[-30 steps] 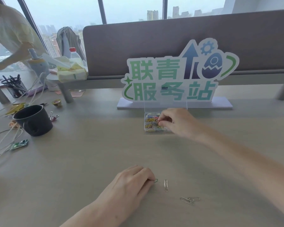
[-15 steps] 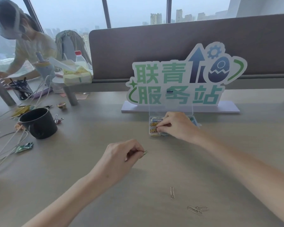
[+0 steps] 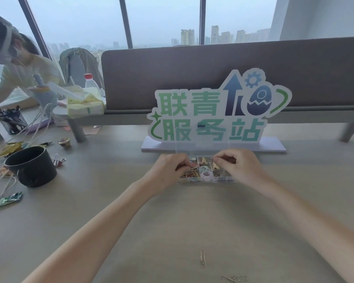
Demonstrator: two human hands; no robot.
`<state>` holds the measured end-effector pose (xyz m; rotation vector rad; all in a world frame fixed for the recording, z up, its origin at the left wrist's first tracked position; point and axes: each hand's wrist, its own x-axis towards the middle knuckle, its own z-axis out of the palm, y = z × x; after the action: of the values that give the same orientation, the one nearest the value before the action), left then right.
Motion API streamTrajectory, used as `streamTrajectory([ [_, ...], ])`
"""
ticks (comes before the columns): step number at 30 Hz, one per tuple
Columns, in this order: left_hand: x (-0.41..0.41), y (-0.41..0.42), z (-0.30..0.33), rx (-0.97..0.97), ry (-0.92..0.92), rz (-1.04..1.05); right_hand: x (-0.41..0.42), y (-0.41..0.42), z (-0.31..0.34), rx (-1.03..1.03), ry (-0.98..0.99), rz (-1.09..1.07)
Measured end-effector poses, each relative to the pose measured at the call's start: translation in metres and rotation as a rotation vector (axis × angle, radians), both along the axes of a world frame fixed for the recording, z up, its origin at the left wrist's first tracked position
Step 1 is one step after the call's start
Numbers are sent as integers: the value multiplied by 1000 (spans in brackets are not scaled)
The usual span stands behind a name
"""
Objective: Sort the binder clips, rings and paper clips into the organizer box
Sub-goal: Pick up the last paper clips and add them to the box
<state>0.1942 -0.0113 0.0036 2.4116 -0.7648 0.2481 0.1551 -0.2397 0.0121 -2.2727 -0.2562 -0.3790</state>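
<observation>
A clear organizer box [image 3: 207, 179] sits on the desk in front of the sign, its lid raised. Its compartments hold coloured paper clips, pastel rings [image 3: 206, 175] and binder clips. My left hand [image 3: 169, 170] hovers over the box's left side, fingers pinched on a paper clip. My right hand [image 3: 240, 167] is over the right side, fingertips pinched together; what they hold is unclear. A loose gold paper clip [image 3: 202, 259] lies on the desk near me, and linked paper clips [image 3: 234, 279] lie at the bottom edge. A binder clip [image 3: 58, 160] lies beside the black cup.
A green and white sign [image 3: 213, 115] on a white base stands behind the box. A black cup [image 3: 32, 167], cables, a wrapper [image 3: 9, 199] and a pen holder [image 3: 9, 120] crowd the left. Another person leans over the far left desk. A grey divider runs along the back.
My left hand lifted a paper clip from the near desk and carried it forward to the organizer box. My right hand shifted rightwards over the box. The view moved closer.
</observation>
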Motion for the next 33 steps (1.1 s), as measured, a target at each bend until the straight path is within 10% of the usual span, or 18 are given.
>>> streamTrajectory([
  [22, -7, 9, -13, 29, -285, -30, -39, 3, 7, -172, 78, 250],
  [33, -134, 33, -2, 239, 96, -533, -130, -4, 6, -467, 454, 752],
])
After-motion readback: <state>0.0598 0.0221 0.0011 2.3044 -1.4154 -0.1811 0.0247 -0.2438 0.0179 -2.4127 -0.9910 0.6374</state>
